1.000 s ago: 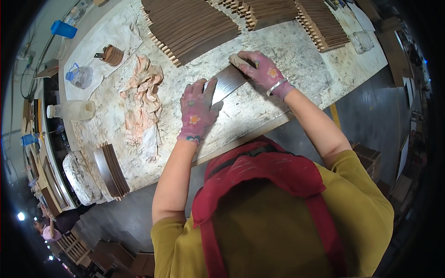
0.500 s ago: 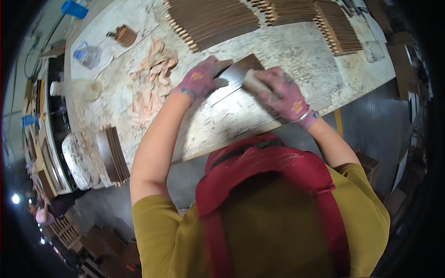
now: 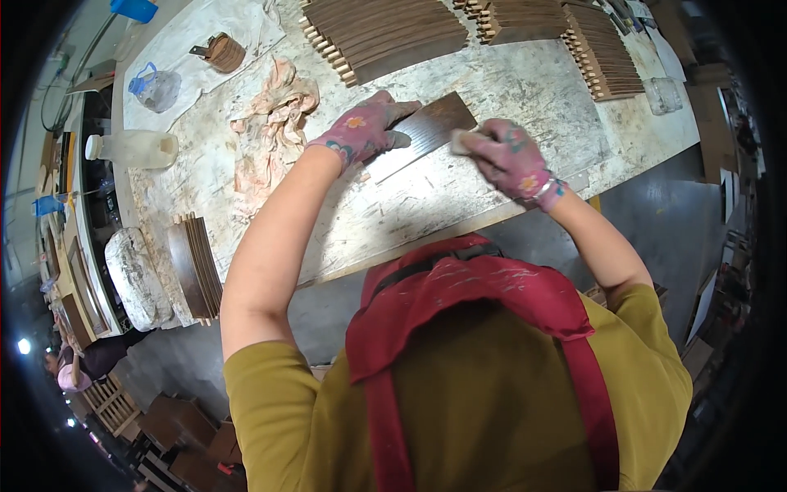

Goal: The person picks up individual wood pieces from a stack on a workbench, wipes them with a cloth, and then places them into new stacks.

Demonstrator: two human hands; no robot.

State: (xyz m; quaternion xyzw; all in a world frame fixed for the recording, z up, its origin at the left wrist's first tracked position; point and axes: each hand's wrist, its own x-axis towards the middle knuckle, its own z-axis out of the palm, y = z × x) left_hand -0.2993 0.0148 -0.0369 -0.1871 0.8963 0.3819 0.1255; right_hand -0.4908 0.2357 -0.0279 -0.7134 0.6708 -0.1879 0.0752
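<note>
A flat dark-brown wooden board (image 3: 432,127) lies slantwise on the worn white table (image 3: 393,215), its surface shining. My left hand (image 3: 365,129), in a pink glove with a flower print, holds the board's left end between thumb and fingers. Beside the board's right end is my right hand (image 3: 512,161) in a matching glove, its fingers closed round a small pale pad (image 3: 461,143). That pad is partly covered by my fingers, and its exact kind is unclear. A crumpled pinkish rag (image 3: 275,115) lies to the left of my left hand.
Rows of dark boards with pale dowel pegs (image 3: 385,33) fill the table's far side. More boards (image 3: 195,271) stand at the left beside a whitish wrapped bundle (image 3: 135,275). A cloudy jug (image 3: 135,149), a clear bottle (image 3: 156,88) and a brown cup (image 3: 223,53) stand far left.
My right hand has moved right with the pad, from over the board to its right end. My left hand still holds the board's left end.
</note>
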